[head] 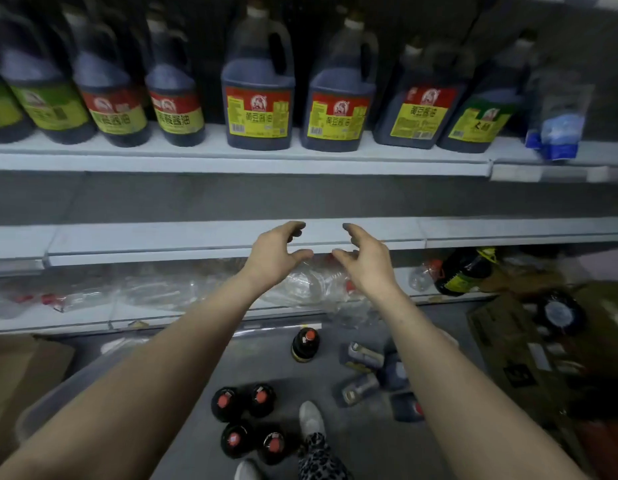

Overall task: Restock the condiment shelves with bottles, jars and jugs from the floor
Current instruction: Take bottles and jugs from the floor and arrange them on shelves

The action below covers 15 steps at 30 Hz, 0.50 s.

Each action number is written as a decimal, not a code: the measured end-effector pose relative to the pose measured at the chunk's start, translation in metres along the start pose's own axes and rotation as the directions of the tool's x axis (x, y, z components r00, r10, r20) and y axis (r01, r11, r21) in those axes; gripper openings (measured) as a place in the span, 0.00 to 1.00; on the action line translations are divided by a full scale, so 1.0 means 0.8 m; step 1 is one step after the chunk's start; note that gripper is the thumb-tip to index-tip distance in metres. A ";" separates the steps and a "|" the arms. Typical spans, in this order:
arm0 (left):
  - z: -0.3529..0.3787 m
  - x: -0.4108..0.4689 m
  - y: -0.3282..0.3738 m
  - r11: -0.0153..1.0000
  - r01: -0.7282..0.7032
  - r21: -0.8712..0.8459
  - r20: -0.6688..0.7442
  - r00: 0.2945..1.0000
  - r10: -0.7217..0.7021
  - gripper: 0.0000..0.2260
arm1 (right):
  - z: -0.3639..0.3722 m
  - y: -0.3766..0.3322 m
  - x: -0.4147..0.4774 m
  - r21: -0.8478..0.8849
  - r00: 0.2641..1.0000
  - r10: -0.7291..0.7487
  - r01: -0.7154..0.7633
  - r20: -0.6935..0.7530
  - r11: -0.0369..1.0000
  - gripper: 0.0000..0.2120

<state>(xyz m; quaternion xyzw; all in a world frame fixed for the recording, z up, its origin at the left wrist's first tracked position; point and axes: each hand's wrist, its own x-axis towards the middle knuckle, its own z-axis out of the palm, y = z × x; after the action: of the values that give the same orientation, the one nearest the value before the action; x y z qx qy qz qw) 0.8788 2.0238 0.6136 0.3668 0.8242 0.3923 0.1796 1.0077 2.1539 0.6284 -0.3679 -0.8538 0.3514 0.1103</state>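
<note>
A row of dark soy sauce jugs [258,88] with red and yellow labels stands on the upper shelf [231,161]. Both arms reach forward below it. My left hand [276,251] and my right hand [364,258] hover side by side in front of the middle shelf's edge [162,240], fingers loosely curved toward each other, holding nothing. On the floor stand several dark red-capped bottles [246,420], a single dark bottle [304,344] and several lying bottles [364,372]. A dark jug [463,271] lies on the bottom shelf at right.
Clear plastic bottles in wrap [162,289] lie on the bottom shelf. Cardboard boxes sit at right [508,341] and far left [20,375]. A grey bin rim [58,393] is at lower left. A blue-white bag [557,133] stands on the upper shelf's right end. My shoe [311,419] is by the bottles.
</note>
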 end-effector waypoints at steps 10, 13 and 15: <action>0.116 -0.020 0.030 1.000 -0.012 0.020 0.155 0.988 0.009 0.28 | -0.041 0.119 -0.031 -0.033 0.994 0.063 -0.060 0.088 0.998 0.25; 0.164 -0.023 0.044 1.000 0.029 -0.007 0.173 0.984 -0.027 0.29 | -0.056 0.171 -0.032 -0.006 0.989 0.070 -0.069 0.134 0.998 0.25; 0.198 -0.027 0.052 0.998 0.068 -0.017 0.184 0.981 -0.063 0.29 | -0.068 0.208 -0.032 0.008 0.981 0.074 -0.077 0.182 0.997 0.24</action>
<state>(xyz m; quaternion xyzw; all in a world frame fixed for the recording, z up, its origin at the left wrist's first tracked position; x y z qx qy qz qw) 1.0050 2.1068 0.5463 0.3719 0.8112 0.3603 0.2716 1.1413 2.2440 0.5565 -0.3654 -0.8432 0.3937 0.0214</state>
